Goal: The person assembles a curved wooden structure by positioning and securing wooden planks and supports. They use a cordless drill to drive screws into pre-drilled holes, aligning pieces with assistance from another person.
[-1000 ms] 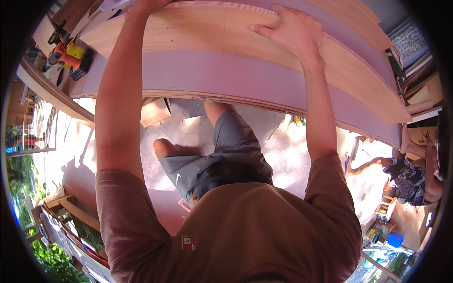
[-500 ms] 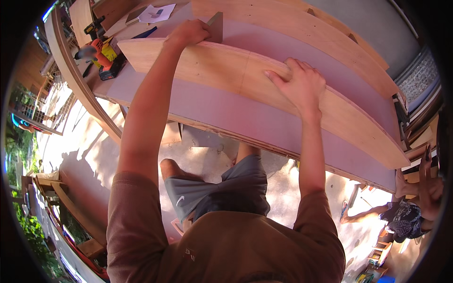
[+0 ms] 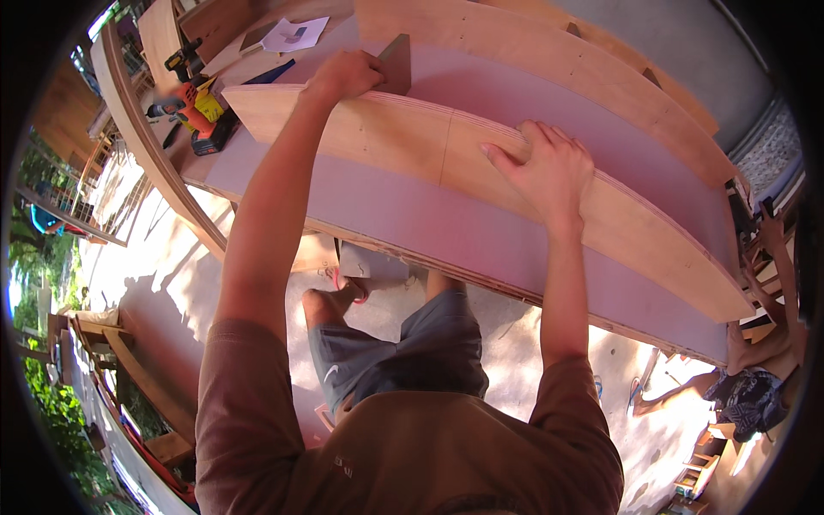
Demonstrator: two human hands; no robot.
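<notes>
A long plywood board (image 3: 403, 137) stands on edge across a pale panel (image 3: 378, 193) on the bench. My left hand (image 3: 345, 77) is closed at the board's upper edge near its left end, its fingers against a small flat wooden block (image 3: 396, 67). That block stands upright just behind the board; my fingertips are partly hidden. Farther right, my right hand (image 3: 549, 167) is wrapped over the same edge, thumb on the near face and fingers over the far side. A second plywood board (image 3: 532, 64) stands beyond, roughly parallel.
An orange and black cordless drill (image 3: 193, 112) and a paper sheet (image 3: 294, 34) lie at the left end. A dark blue strip (image 3: 270, 72) is beside them. At far right, another person's hand (image 3: 745, 348) is near the boards' end. A curved wooden strip (image 3: 142, 129) rises at left.
Both hands keep their places on the board while the view shifts slightly. Below the bench my legs have shifted. The other person at the right has moved an arm near the boards' end.
</notes>
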